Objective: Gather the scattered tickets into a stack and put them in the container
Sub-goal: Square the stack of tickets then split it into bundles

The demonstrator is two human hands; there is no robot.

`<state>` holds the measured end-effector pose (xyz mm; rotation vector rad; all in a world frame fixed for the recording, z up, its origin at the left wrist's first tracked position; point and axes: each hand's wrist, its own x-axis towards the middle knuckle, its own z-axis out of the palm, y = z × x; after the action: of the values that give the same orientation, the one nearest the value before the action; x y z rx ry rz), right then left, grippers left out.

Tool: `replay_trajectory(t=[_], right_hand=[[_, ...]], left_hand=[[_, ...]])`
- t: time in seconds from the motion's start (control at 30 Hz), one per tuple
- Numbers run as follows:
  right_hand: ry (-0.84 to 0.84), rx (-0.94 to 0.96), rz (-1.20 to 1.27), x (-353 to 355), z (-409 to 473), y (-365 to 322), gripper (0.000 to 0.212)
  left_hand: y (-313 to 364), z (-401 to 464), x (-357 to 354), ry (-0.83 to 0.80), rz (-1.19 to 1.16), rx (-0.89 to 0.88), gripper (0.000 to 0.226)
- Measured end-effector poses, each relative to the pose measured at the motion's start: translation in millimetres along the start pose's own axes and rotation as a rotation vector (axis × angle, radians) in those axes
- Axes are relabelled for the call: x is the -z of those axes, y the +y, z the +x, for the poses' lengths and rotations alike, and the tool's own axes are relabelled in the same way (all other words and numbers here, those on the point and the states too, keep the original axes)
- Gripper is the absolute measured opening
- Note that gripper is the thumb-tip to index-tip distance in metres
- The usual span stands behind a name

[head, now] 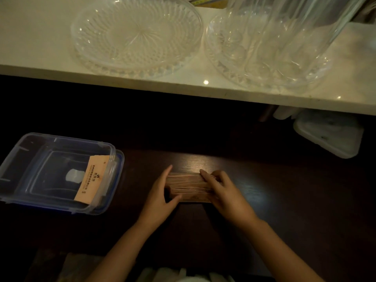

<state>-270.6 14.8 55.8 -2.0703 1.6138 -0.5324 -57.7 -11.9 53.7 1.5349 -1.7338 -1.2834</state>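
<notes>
A fanned bundle of pale brown tickets (pixel 188 185) lies flat on the dark wooden table, between my hands. My left hand (pixel 162 195) presses against the bundle's left end, fingers straight and thumb tucked under the near edge. My right hand (pixel 222 192) rests on the bundle's right end with its fingers laid across the top. A clear plastic container (pixel 26 157) with blue clips sits to the left. One orange ticket (pixel 91 180) leans inside it against the right wall.
A white shelf (pixel 40 43) runs across above the table and carries two cut-glass dishes (pixel 136 35) (pixel 240 64), with a tall clear vessel (pixel 295 27) standing in the right one. A pale lidded box (pixel 329 133) sits in the shadow at the right.
</notes>
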Motion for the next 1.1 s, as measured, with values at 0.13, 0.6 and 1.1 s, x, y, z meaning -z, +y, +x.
replay_trajectory(t=[0.13, 0.6, 1.1], right_hand=[[0.073, -0.165, 0.087, -15.9, -24.4, -0.5, 0.064], [0.319, -0.393, 0.358, -46.0, -52.2, -32.8, 0.075], [0.321, -0.335, 0.246, -43.6, -54.7, -16.3, 0.072]], left_hand=[[-2.4, -17.4, -37.4, -0.012, -0.142, 0.040, 0.079], [23.0, -1.5, -73.7, 0.525, -0.645, 0.320, 0.019], [-14.1, -21.5, -32.8, -0.033, -0.122, 0.071, 0.071]])
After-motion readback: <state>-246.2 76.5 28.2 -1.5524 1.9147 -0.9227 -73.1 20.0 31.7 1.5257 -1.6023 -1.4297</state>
